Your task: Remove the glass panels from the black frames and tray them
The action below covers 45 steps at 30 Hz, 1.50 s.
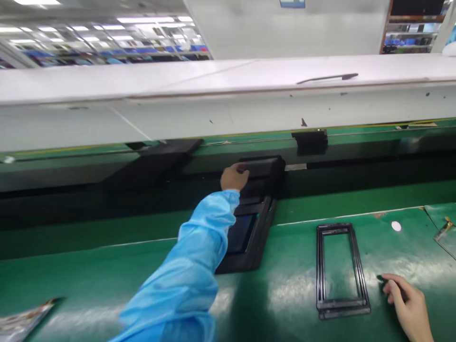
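My left hand [235, 176], in a light blue sleeve [192, 261], reaches far forward over a black tray-like case [265, 228] lying across the bench and the dark strip behind. Its thumb and fingers are bent together at the far part of the case; what they pinch, if anything, is hidden. A dark, glossy flat panel [242, 232] shows in the near part of the case. Low on the right, my right hand [406, 299] hovers close to the green surface, index finger and thumb apart. Left of it lie several thin black rectangular frames [359, 270], loosely stacked.
A long white shelf [228, 78] runs across the back, with a thin black stick [327, 78] on it. Another black flat piece [160, 161] leans at the left. A metallic-looking item [26, 320] lies front left. A white round sticker [396, 226] is near the frames.
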Each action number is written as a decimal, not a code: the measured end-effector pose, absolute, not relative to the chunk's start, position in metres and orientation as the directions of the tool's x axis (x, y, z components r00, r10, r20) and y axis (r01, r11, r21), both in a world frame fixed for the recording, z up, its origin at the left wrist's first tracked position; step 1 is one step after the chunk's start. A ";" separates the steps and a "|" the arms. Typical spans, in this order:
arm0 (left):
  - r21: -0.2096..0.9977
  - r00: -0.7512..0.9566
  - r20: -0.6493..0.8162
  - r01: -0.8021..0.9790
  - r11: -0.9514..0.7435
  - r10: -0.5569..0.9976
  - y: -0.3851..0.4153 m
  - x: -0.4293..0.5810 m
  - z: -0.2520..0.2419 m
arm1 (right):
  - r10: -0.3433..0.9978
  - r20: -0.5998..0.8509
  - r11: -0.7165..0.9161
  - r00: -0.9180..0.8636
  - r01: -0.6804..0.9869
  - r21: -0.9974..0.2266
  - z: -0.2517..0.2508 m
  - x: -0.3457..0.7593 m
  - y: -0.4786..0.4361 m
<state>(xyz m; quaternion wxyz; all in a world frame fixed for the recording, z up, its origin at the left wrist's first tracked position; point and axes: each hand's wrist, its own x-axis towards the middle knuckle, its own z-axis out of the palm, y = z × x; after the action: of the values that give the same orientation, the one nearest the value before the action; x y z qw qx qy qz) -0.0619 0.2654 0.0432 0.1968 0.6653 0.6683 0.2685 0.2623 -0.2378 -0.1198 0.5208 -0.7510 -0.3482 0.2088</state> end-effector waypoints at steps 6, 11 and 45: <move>0.663 0.452 -0.137 0.703 -0.258 0.881 0.132 0.010 -0.018 | 0.730 0.191 -0.203 0.656 0.476 -0.856 -0.114 0.285 -0.236; 0.688 0.517 -0.107 0.656 -0.312 0.849 0.059 0.049 -0.046 | 0.541 0.359 -0.328 0.761 0.584 -0.743 -0.103 0.391 -0.250; 0.969 0.556 -0.055 -0.171 0.179 0.829 -0.129 0.089 0.035 | 0.694 -0.159 -0.077 0.702 -0.148 -0.986 -0.012 0.270 -0.330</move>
<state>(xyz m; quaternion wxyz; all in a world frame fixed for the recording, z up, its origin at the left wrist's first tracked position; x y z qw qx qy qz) 0.0887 -0.1290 0.0350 0.7029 0.5328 0.3089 0.3559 0.2697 -0.3297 -0.0122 0.6469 -0.6577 -0.2077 0.3254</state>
